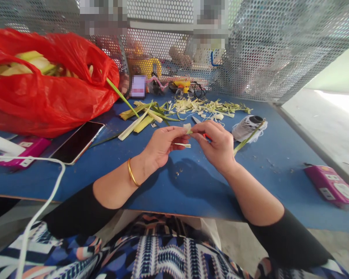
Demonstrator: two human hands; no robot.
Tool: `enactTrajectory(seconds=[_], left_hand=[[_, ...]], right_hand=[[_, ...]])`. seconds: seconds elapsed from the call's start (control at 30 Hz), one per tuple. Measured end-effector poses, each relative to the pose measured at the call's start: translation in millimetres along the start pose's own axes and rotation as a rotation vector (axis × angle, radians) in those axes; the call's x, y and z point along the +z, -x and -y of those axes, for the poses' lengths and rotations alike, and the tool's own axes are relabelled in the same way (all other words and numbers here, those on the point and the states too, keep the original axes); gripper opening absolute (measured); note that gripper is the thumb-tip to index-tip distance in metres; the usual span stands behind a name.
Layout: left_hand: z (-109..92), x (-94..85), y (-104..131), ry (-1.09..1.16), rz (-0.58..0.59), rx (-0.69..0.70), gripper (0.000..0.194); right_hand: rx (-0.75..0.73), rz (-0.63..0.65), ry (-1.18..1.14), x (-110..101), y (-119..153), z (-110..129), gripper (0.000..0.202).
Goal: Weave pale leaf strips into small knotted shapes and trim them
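Seen from above by the person at a blue table (273, 201); clock directions are taken from the small pale piece of leaf pinched in front of the person. Far left, between nine and ten o'clock, a red plastic bag (84, 102) bulges with pale and green plant matter. Below it, just under nine, lie a magenta box (36, 152) with a white cable (58, 176) crossing it, then a dark phone (79, 142), face up. Nearer, at nine, long green and cream leaf strips (144, 123) lie in a loose heap. The left hand (164, 144), a gold bangle (133, 172) on its wrist, has finger and thumb closed on the pale piece (187, 127); a narrow strip (182, 145) juts from under its curled fingers. Trimmings (194, 104) spread from twelve to two. The right hand (216, 141) meets the left, its fingertips drawn together on the piece's near edge; beneath them are partly hidden scissors (196, 119). At three stands a spool of white thread (241, 131); between three and four, another magenta box (333, 184). The step in hand looks like shaping the piece by fingertip; the next move seems to call for a steady left pinch and fine right-hand fingerwork
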State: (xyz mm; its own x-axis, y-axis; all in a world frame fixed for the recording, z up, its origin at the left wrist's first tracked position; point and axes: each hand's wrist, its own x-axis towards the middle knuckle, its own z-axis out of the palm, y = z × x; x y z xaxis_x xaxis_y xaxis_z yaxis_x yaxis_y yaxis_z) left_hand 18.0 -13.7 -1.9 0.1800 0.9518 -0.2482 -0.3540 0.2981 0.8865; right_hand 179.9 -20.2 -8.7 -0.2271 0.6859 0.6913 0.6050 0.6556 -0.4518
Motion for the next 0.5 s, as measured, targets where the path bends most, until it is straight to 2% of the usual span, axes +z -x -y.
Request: enactTrajectory(seconds=[0.13, 0.23, 0.5], left_hand=[[-0.8, 0.5, 0.9, 0.020, 0.009, -0.010, 0.010], [-0.1, 0.9, 0.8, 0.022, 0.004, 0.004, 0.011], [4.6, 1.8, 0.9, -0.077, -0.004, 0.181, 0.011]], right_hand=[[-0.050, 0.007, 0.057, 0.6, 0.6, -0.7, 0.013], [-0.027, 0.010, 0.055, 1.6, 0.8, 0.1, 0.014], [0.239, -0.024, -0.203, 6.0, 0.4, 4.1, 0.006]])
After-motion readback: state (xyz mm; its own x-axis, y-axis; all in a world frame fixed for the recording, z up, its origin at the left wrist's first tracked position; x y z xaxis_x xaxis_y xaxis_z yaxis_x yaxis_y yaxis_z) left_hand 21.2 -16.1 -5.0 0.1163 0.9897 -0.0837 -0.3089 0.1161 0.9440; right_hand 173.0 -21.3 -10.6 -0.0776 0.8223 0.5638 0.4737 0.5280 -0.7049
